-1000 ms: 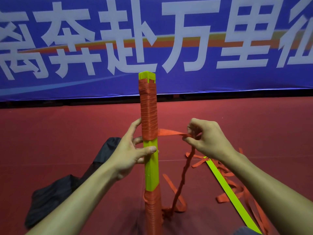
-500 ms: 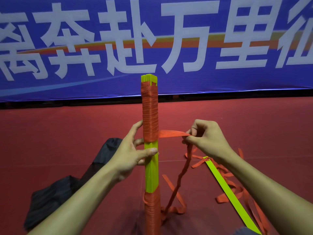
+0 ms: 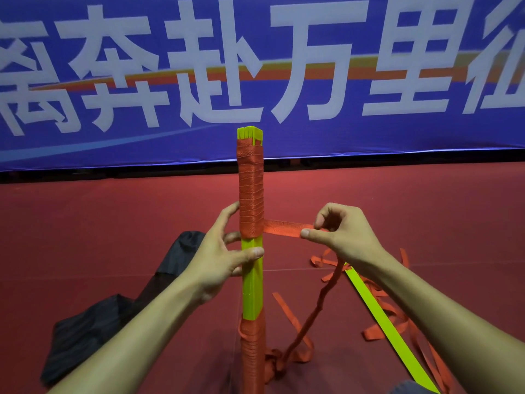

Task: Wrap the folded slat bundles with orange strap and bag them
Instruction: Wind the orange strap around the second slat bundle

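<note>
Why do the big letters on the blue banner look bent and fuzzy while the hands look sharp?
Head view: the wide-angle lens likely bows the banner; its letters smear towards the sides. Same view, centre: left hand, right hand, bundle and strap are sharp. The floor is brightest near the banner, dimmer towards the bottom.

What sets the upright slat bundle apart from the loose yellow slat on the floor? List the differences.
Pose: the slat bundle stands upright in the left hand; the loose slat lies flat on the floor. Wrap: the bundle carries orange strap windings; the slat is unwrapped. Build: the bundle is a thick stack, the slat one thin strip. Both are yellow-green.
</note>
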`<action>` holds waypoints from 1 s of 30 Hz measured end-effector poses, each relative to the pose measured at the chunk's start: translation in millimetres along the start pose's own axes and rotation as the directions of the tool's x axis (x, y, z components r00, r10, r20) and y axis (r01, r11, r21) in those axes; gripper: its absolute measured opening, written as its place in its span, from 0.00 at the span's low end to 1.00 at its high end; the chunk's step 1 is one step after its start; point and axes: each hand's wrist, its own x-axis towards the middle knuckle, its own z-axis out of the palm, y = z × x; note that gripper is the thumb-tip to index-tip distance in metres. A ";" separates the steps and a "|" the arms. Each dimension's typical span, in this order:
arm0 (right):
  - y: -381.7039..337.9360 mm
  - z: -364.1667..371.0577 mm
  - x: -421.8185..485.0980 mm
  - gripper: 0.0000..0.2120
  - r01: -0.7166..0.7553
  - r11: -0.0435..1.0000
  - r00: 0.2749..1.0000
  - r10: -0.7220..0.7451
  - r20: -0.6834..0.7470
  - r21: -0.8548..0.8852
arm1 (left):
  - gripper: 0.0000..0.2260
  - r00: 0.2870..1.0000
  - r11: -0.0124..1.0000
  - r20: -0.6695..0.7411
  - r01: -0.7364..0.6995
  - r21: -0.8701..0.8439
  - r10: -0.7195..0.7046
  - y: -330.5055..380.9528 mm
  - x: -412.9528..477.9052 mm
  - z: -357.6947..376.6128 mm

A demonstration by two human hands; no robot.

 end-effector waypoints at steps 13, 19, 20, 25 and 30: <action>-18.9 22.9 -1.2 0.15 0.052 0.957 0.998 -0.060 -0.022 -0.284 | 0.39 0.980 0.976 -0.144 -0.107 0.191 0.136 -4.0 4.2 11.3; -33.7 41.4 -9.5 0.27 0.075 0.944 0.989 -0.113 -0.100 -0.321 | 0.40 0.952 0.897 -0.188 -0.147 0.417 0.243 2.0 2.2 23.0; -34.3 42.1 -9.2 0.29 0.063 0.942 0.987 -0.108 -0.120 -0.331 | 0.40 0.948 0.888 -0.189 -0.154 0.433 0.256 3.4 1.9 25.8; -39.1 45.8 -9.9 0.30 0.036 0.938 0.976 -0.108 -0.191 -0.345 | 0.37 0.929 0.860 -0.220 -0.161 0.484 0.298 8.6 1.8 36.5; -40.5 47.0 -10.2 0.24 0.086 0.958 0.974 -0.140 -0.181 -0.275 | 0.42 0.960 0.896 -0.168 -0.137 0.422 0.226 9.7 2.0 37.5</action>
